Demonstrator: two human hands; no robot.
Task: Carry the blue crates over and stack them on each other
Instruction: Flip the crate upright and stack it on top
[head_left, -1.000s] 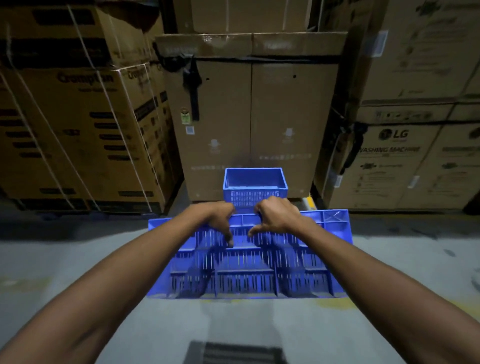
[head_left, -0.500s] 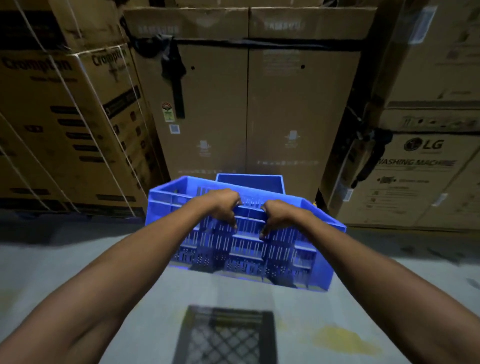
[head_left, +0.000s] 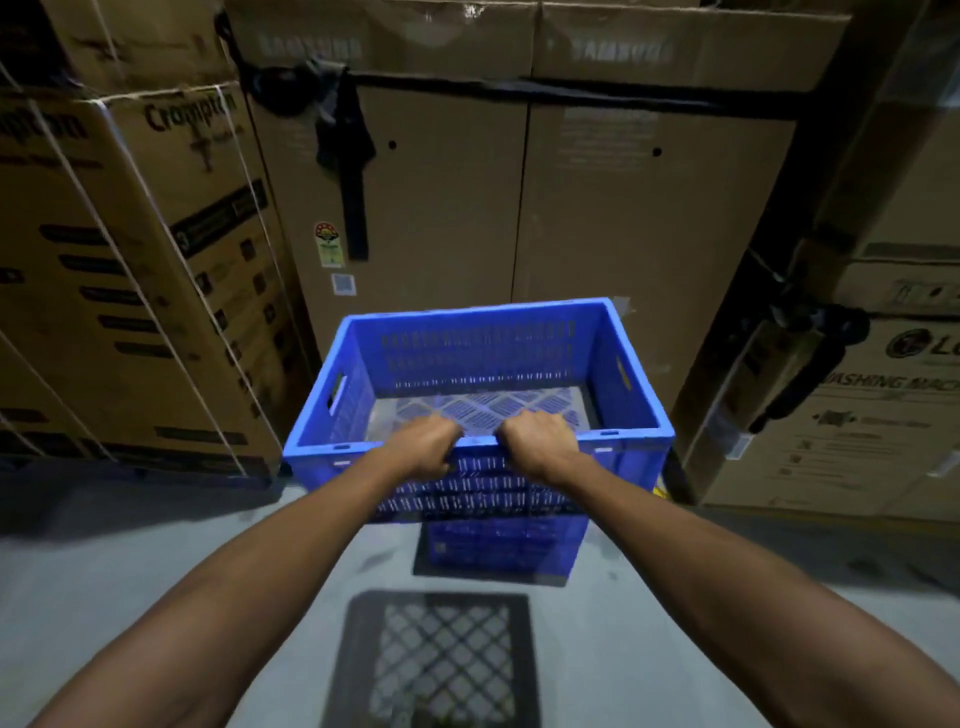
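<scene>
At the near long rim of the upper blue crate (head_left: 478, 353), both hands are clamped side by side. The left hand (head_left: 423, 452) and the right hand (head_left: 540, 441) each curl their fingers over the rim's edge, knuckles up, with a small gap between them at the middle of the wall. The crate sits upright with its open top facing up. Its slotted walls and latticed bottom are in plain sight just beyond the knuckles, and a handle slot shows in each short end wall, out to either side of the grip.

Straight beneath the grip the lower blue crate (head_left: 498, 545) stands on the grey floor (head_left: 156, 571), with only its near wall showing under the held one. Whether the two crates touch cannot be told.

Nearer to the person than the hands, between the forearms, a latticed dark patch (head_left: 431, 660) lies on the floor; shadow or grating, it is not clear which.

Past the crate's far wall rises a tall carton (head_left: 519, 208) with a black strap (head_left: 348, 156) hanging down its face. To the left of the grip stands a banded Crompton carton (head_left: 130, 260). To the right stands an LG carton (head_left: 857, 415) marked as a washing machine.
</scene>
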